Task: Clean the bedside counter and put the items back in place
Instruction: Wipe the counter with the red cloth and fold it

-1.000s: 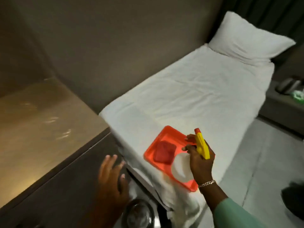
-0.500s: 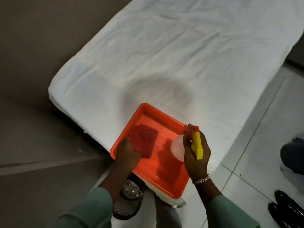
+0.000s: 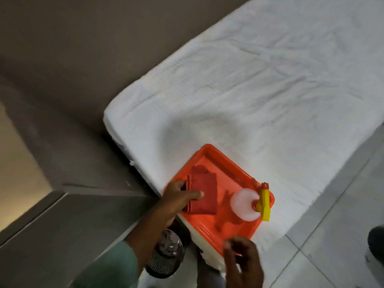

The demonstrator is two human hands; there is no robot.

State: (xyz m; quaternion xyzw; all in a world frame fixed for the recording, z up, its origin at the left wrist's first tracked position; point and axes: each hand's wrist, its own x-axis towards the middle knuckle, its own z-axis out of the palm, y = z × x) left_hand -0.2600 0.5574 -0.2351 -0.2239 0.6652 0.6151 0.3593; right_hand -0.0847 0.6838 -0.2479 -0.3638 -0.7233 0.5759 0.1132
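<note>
An orange tray (image 3: 216, 156) lies on the near corner of the white bed (image 3: 259, 90). In it is a folded red cloth (image 3: 204, 185), and my left hand (image 3: 178, 197) grips the cloth's left edge, thumb on top. A white spray bottle (image 3: 244, 204) with a yellow trigger head (image 3: 264, 201) stands at the tray's right side, free of any hand. My right hand (image 3: 243, 260) hovers near the tray's front edge, blurred, fingers loosely curled and holding nothing.
The bedside counter (image 3: 18, 163) with its light brown top lies at the left edge, its grey front below. A metal bin (image 3: 166, 256) stands on the tiled floor between counter and bed. A dark shoe (image 3: 376, 244) shows at far right.
My right hand let go of the spray bottle, which now stands in the tray, and drew back toward me. My left hand moved onto the red cloth and gripped it.
</note>
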